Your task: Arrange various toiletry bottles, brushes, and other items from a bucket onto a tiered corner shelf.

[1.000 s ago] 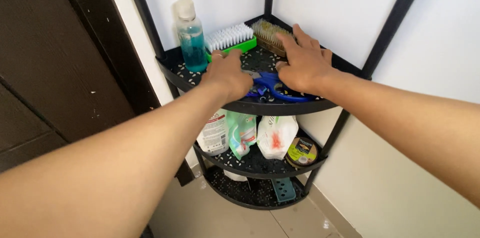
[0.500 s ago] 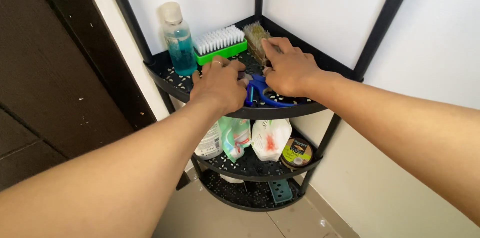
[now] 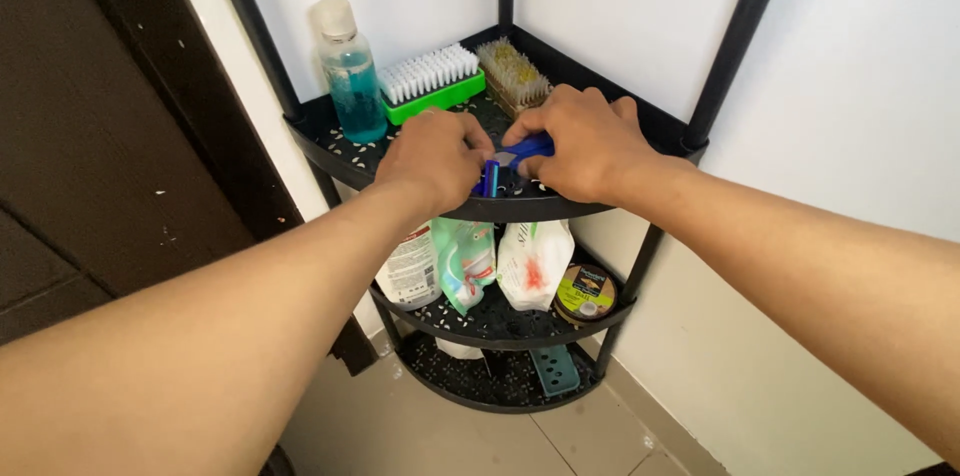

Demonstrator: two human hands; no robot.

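The left hand and right hand are both clamped on the blue-handled scissors. The scissors lie between the two grips, handles showing between the knuckles, just above the top shelf.

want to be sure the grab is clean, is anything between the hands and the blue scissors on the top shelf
Nothing visible. Both the left hand and right hand are already on the blue scissors; the brushes and bottle stand behind them.

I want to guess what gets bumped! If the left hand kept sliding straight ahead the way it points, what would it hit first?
Probably the green scrub brush with white bristles, which lies just beyond the left hand on the top shelf. Depth is hard to judge; the blue-handled tool sits more to its right.
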